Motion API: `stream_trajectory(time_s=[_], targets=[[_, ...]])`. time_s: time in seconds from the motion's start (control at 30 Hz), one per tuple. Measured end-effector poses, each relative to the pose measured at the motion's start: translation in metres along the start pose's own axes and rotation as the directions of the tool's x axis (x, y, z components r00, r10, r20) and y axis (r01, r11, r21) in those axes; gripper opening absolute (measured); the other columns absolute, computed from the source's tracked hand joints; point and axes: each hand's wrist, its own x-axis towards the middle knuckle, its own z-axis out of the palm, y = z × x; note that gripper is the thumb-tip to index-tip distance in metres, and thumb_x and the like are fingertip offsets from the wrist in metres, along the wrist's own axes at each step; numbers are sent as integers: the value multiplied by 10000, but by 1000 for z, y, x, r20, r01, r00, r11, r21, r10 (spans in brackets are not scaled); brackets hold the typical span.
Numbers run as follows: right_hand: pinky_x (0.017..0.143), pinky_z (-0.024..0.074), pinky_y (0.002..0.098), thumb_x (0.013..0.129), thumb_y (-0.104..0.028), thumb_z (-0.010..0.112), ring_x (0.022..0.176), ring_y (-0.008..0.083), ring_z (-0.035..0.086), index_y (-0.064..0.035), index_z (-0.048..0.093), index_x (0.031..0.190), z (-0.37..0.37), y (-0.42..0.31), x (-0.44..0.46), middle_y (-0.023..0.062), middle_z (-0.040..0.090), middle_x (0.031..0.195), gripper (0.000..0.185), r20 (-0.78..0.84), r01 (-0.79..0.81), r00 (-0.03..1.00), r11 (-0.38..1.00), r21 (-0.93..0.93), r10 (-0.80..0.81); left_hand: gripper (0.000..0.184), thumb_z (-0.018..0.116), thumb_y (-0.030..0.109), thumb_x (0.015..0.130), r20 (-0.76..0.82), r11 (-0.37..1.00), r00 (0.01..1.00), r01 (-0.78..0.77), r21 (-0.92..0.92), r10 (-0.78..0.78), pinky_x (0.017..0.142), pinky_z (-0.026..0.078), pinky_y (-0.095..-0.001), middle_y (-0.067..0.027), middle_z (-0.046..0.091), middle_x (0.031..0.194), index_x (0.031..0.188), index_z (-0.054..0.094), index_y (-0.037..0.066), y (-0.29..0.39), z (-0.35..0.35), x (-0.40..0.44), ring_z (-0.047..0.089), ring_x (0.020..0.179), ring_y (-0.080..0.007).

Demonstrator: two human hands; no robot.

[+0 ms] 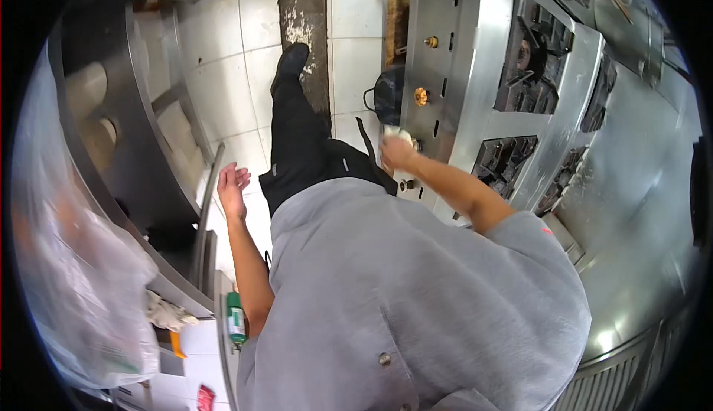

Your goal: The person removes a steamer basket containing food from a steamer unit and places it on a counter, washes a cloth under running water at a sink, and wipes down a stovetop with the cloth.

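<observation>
My right hand is closed on a whitish cloth, which is small and partly blurred. That hand is at the steel front panel of the stove, beside its control knobs. A brass-coloured knob shows just beyond the cloth, and a dark pot with a wire handle sits below the panel edge. On the other side, my left hand hangs in the air with fingers loosely bent and apart, holding nothing. A steel rail of the counter is nearest to it.
Black burner grates top the stove on the right. To the left stand steel shelves and a clear plastic bag. A green bottle is by my left elbow. White tiles and a dark worn strip form the floor.
</observation>
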Motion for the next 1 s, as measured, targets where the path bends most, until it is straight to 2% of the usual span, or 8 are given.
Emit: stream_trajectory(time_s=[0.13, 0.27, 0.33, 0.37, 0.47, 0.6, 0.8, 1.0], targets=[[905, 417, 486, 750, -300, 602, 1064, 320, 578, -106, 682, 1059, -20, 59, 67, 142, 595, 1192, 373, 511, -116, 821, 951, -287, 254, 256, 492, 279, 917, -159, 975, 987, 57, 216, -23, 602, 449, -286, -42, 539, 732, 850, 528, 34, -123, -48, -64, 515, 651, -128], [945, 379, 526, 787, -315, 607, 1083, 278, 560, -127, 658, 1105, -101, 172, 152, 81, 610, 1169, 373, 4, -453, 864, 780, -432, 504, 238, 464, 251, 940, -79, 963, 972, 232, 134, -223, 535, 406, -246, 0, 531, 701, 936, 560, 34, -261, -100, -135, 486, 611, -96], [645, 501, 443, 749, -181, 574, 803, 263, 654, -65, 706, 811, -202, 225, 150, 102, 684, 833, 186, -476, -520, 822, 754, -402, 314, 302, 419, 242, 956, -15, 959, 991, 134, 250, -135, 648, 466, -267, -51, 595, 850, 1094, 544, 5, -308, -123, -163, 554, 727, -133], [967, 366, 424, 873, -245, 472, 1195, 254, 463, -116, 606, 1146, -309, 130, 111, 80, 560, 1215, 331, -158, -662, 741, 670, -337, 652, 345, 397, 236, 963, -19, 966, 988, 151, 208, -151, 711, 489, -276, -77, 619, 928, 1165, 530, -9, -325, -123, -169, 583, 790, -152], [743, 459, 407, 850, -251, 522, 1011, 222, 587, -140, 665, 1062, -300, 235, 158, 66, 643, 1055, 278, -674, -776, 630, 349, -526, 386, 369, 341, 198, 965, -39, 965, 994, 105, 241, -98, 853, 489, -300, -125, 608, 1069, 1201, 510, -30, -313, -111, -183, 594, 936, -187], [729, 485, 461, 813, -264, 574, 1115, 216, 542, -172, 642, 1119, -225, 180, 138, 91, 601, 1184, 326, -256, -594, 786, 575, -563, 562, 263, 385, 68, 940, -17, 981, 991, 136, 139, -135, 813, 502, -292, -99, 614, 1006, 1133, 537, -29, -347, -104, -180, 596, 893, -173], [697, 528, 424, 805, -149, 528, 801, 296, 666, -46, 698, 828, -8, 74, 34, 139, 675, 849, 200, 187, 89, 982, 883, -461, -1, 260, 393, 64, 936, -36, 985, 984, 174, -6, -174, 800, 496, -292, -80, 620, 1006, 1132, 542, -21, -363, -85, -210, 600, 902, -173], [620, 536, 339, 798, -178, 585, 829, 222, 677, -97, 711, 875, -88, 45, -42, 89, 693, 895, 169, -96, -172, 985, 774, -609, 144, 253, 403, 84, 936, -56, 995, 994, 97, 37, -95, 783, 496, -295, -76, 622, 993, 1122, 547, -11, -393, -121, -241, 601, 882, -166]])
